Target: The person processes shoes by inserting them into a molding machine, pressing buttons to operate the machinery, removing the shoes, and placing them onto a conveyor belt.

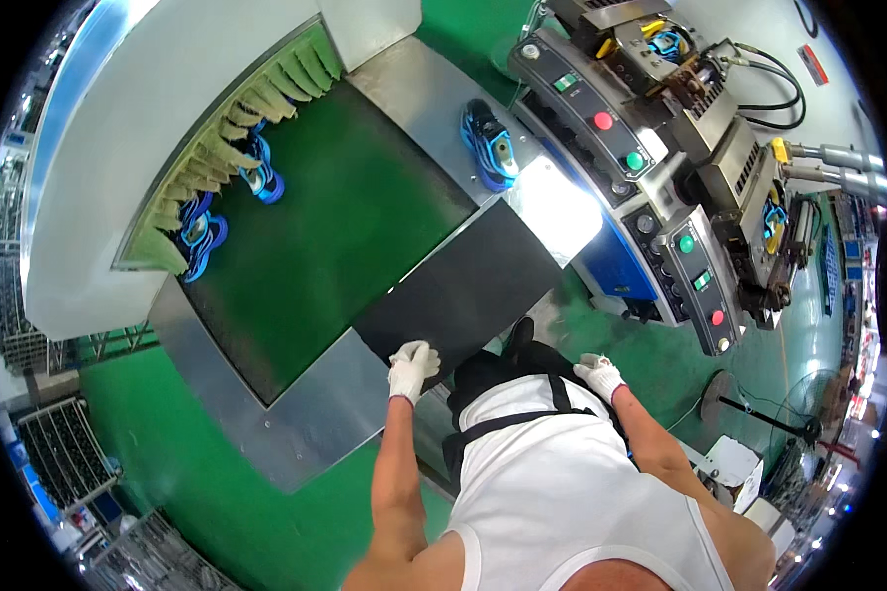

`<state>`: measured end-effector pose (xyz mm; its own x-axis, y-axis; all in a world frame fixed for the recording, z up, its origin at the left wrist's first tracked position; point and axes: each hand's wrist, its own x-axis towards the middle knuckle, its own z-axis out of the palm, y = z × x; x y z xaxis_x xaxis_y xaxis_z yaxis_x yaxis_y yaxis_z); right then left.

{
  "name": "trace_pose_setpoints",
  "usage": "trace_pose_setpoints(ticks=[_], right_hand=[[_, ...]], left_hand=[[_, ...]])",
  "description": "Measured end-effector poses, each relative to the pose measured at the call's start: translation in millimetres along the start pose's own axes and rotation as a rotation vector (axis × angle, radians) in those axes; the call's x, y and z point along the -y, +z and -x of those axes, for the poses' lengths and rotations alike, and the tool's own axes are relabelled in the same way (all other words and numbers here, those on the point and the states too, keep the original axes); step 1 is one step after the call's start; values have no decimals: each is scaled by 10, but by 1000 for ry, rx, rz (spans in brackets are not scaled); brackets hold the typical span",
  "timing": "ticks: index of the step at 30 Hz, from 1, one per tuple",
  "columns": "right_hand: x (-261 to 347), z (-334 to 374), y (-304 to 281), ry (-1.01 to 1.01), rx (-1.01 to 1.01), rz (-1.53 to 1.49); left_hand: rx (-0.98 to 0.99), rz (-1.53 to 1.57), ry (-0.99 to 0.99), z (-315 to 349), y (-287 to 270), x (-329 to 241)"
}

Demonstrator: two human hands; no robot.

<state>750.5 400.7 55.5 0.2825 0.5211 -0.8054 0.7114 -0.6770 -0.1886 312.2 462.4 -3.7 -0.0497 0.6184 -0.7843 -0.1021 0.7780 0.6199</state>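
Observation:
My left hand (412, 367), in a white glove, rests on the near corner of a black mat (463, 286) that lies on the steel table edge beside a green conveyor belt (315, 236). My right hand (598, 373), also gloved, hangs loosely by my hip with nothing in it. A blue shoe (490, 146) lies on the steel plate at the far end of the belt. Two more blue shoes (263, 177) (200, 234) come out from under green flap curtains (237, 128) of a white tunnel.
A machine (660, 167) with red and green buttons stands to the right of the belt, with a bright lamp spot at its base. Green floor surrounds the station. Wire racks (64, 453) stand at the lower left, and a fan stand (759, 414) at the right.

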Motion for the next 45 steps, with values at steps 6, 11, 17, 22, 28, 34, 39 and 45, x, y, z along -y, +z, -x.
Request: trace_pose_setpoints(ticks=[6, 11, 17, 22, 28, 34, 39, 45], right_hand=[[-30, 75, -35, 15, -1, -99], [-86, 116, 2, -139, -47, 122], [558, -2, -278, -335, 43, 47], [1165, -337, -380, -430, 447, 392], [614, -1136, 82, -700, 547, 360], [1, -686, -1552, -630, 468, -22], [-271, -184, -2069, -613, 362, -230], [-260, 44, -2335, -626, 430, -384]], left_hand=[[-13, -103, 32, -121, -77, -137], [46, -120, 118, -306, 11, -414], [122, -460, 308, -874, 631, -1156], [-72, -727, 768, -1046, 1785, -2239], [-481, -1049, 807, -1510, 2917, -3279], [-651, -1070, 754, -2160, 3083, -3178], [-639, -1113, 897, -2281, 2971, -3182], [-661, -1150, 780, -2208, 3157, -3184]])
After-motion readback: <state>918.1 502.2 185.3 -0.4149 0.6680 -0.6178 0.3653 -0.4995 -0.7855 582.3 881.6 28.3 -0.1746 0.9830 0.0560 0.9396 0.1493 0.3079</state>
